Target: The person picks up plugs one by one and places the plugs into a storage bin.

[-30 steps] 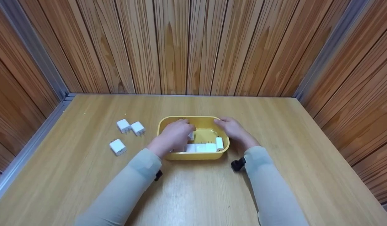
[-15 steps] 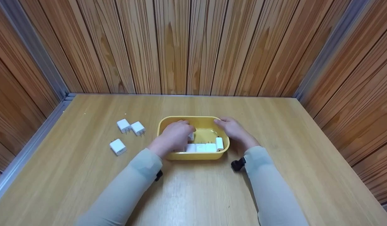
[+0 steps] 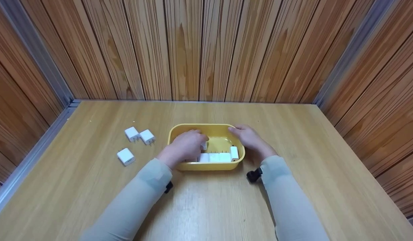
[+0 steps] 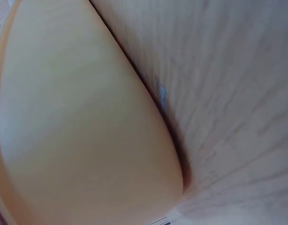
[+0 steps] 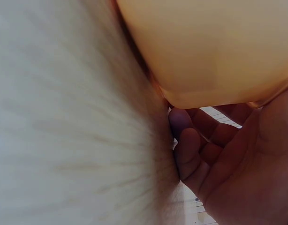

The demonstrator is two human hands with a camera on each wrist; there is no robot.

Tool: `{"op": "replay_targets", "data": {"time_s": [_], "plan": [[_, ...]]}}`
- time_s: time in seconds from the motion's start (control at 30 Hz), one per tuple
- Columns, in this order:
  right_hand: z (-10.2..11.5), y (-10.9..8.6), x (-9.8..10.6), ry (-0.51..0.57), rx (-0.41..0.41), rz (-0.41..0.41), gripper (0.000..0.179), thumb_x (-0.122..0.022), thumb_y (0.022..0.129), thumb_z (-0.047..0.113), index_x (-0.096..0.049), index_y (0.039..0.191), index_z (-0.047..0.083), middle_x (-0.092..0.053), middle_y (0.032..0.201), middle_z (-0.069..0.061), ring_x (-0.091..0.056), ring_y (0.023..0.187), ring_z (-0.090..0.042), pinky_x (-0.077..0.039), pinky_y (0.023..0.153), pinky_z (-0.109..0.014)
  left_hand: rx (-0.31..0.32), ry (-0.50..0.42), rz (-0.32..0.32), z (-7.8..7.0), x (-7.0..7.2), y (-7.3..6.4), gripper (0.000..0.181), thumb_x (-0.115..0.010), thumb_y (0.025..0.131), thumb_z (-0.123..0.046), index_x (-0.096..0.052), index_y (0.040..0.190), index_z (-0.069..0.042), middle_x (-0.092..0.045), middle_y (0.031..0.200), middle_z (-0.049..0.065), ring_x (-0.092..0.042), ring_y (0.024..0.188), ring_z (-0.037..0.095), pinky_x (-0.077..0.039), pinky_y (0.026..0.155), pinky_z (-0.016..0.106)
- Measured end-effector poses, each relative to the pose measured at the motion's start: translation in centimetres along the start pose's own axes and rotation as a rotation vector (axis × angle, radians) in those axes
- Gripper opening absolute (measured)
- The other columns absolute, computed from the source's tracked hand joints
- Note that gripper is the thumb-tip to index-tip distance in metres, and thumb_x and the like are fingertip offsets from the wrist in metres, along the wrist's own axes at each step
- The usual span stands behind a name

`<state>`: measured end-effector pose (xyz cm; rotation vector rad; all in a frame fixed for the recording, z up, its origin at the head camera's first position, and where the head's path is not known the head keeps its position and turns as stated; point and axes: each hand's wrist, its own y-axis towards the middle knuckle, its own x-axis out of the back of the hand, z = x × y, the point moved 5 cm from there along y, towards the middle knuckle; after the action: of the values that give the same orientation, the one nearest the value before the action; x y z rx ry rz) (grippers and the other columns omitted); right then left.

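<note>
The left hand (image 3: 183, 147) hides its own fingertips, most of one white plastic block (image 3: 204, 145), and the near left corner of the rounded yellow plastic tray (image 3: 208, 166).

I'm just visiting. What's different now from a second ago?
Very little: the left hand, inside the yellow tray, has sunk slightly lower in the head view. No taking hold or letting go shows. Unchanged: the right hand on the tray's rim, the row of white plugs inside, and three loose plugs on the table.
</note>
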<state>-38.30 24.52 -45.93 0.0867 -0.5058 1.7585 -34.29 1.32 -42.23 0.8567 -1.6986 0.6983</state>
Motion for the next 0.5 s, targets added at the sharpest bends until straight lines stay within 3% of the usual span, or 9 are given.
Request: {"op": "replay_targets", "data": {"time_s": [0.23,0.43,0.5], "plan": [[-0.03,0.06,0.12,-0.022,-0.006,-0.007,0.057,-0.058,0.114,0.049,-0.058,0.155,0.009,-0.066,0.142,-0.009,-0.063,0.131,-0.026,-0.045,0.120,-0.047,0.050,-0.068,0.010,0.24,0.10,-0.22,0.042,-0.072,0.104,-0.009,-0.072,0.146,-0.013,-0.070,0.139,0.007,-0.063,0.128,0.026,-0.048,0.119,0.048],[0.61,0.32,0.17,-0.144,0.118,0.005,0.050,-0.053,0.117,0.039,-0.064,0.147,0.001,-0.073,0.130,-0.016,-0.070,0.118,-0.027,-0.054,0.110,-0.045,0.042,-0.045,-0.017,0.11,0.54,-0.51,0.036,-0.071,0.108,-0.017,-0.073,0.143,-0.010,-0.072,0.138,0.009,-0.063,0.131,0.029,-0.048,0.119,0.050],[0.60,0.35,0.25,-0.153,0.113,0.008,0.051,-0.052,0.117,0.039,-0.064,0.148,0.000,-0.073,0.129,-0.016,-0.070,0.118,-0.027,-0.053,0.111,-0.046,0.040,-0.033,-0.025,-0.01,0.75,-0.75,0.035,-0.071,0.109,-0.018,-0.074,0.142,-0.010,-0.072,0.138,0.009,-0.063,0.132,0.029,-0.048,0.119,0.050]]}}
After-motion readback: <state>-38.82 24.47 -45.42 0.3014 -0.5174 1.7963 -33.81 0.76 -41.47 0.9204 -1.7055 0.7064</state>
